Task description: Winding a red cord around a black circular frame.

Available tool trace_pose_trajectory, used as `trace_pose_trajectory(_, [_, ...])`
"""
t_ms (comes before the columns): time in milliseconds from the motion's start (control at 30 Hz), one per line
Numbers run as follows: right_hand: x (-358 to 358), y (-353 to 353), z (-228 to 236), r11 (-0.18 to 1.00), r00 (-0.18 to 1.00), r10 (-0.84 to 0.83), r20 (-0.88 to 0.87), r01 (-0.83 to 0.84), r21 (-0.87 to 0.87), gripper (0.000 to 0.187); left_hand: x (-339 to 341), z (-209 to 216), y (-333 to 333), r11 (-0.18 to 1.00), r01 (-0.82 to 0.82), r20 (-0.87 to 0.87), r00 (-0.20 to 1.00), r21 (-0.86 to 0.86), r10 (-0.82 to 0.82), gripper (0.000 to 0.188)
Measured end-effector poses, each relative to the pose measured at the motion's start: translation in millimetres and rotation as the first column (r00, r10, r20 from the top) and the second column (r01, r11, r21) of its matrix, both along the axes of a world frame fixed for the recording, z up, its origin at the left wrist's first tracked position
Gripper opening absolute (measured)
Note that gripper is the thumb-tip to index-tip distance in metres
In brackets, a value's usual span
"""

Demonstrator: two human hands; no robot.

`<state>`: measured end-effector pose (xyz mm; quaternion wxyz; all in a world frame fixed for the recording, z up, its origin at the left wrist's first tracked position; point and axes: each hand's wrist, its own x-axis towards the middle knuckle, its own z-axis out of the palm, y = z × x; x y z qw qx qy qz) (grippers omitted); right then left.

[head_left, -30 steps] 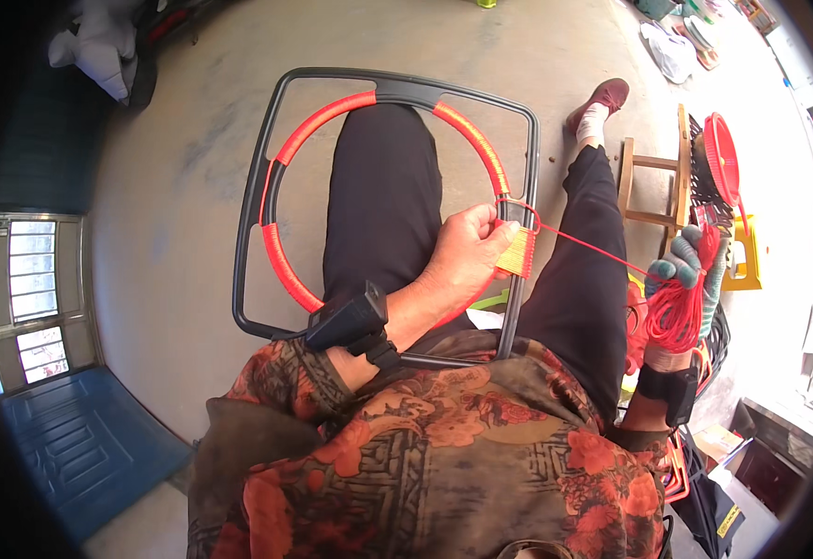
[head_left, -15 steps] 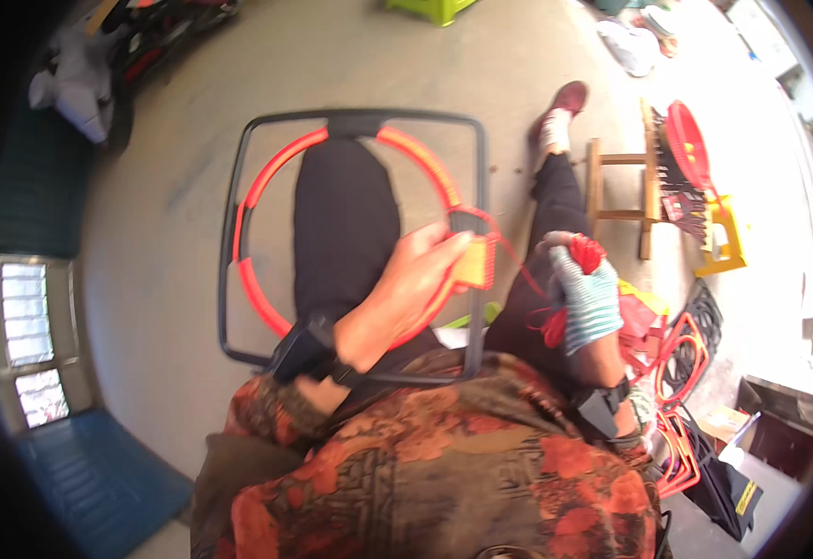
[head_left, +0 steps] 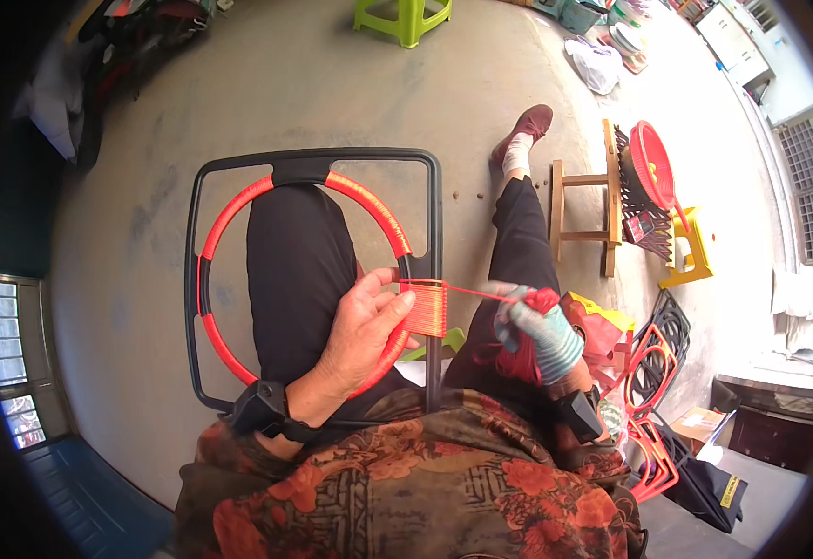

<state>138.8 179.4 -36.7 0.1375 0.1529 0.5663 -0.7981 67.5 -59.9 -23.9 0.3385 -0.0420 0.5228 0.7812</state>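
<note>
Across my lap lies a black square frame (head_left: 437,205) with a round ring (head_left: 376,204) inside it, wrapped in red-orange cord over several stretches. At the joint between ring and frame sits a flat band of cord windings (head_left: 427,310). My bare left hand (head_left: 365,320) pinches this wound joint, thumb on top. In its striped glove, my right hand (head_left: 542,337) is closed round a bundle of red cord (head_left: 543,299). A taut strand (head_left: 476,293) runs from the bundle to the top of the windings. More red cord hangs under the right hand.
A wooden stool (head_left: 581,180) on its side, a red basket (head_left: 650,165) and a yellow stool (head_left: 691,250) are at the right. Nearer lie orange-wrapped frames (head_left: 650,373), black coils (head_left: 672,345) and a black bag (head_left: 704,480). A green stool (head_left: 405,19) stands ahead.
My right hand has moved left and down, and the cord has gone from slack to taut. My left hand still grips the joint. The whole view has shifted.
</note>
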Motion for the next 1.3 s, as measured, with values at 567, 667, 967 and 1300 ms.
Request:
trace_pose_trajectory(567, [17, 75, 10, 0.706, 0.723, -0.689, 0.042, 0.684, -0.183, 0.042, -9, -11, -8, 0.999, -0.02, 0.099, 0.995, 0.042, 0.016, 0.016])
trace_pose_trajectory(667, [104, 259, -81, 0.464, 0.654, -0.756, 0.041, 0.577, -0.672, 0.031, -11, -15, -1, 1.0, 0.03, 0.097, 0.995, 0.006, -0.03, 0.015])
trace_pose_trajectory(967, [39, 92, 26, 0.859, 0.997, -0.051, 0.051, 0.018, 0.512, 0.034, -3, -16, 2, 0.998, -0.053, 0.116, 0.992, -0.031, 0.057, 0.019])
trace_pose_trajectory(1300, [-39, -42, -19, 0.884, 0.998, 0.04, -0.052, -0.011, 0.467, 0.075, 1, -22, 5, 0.979, -0.159, -0.119, 0.982, -0.124, 0.144, 0.015])
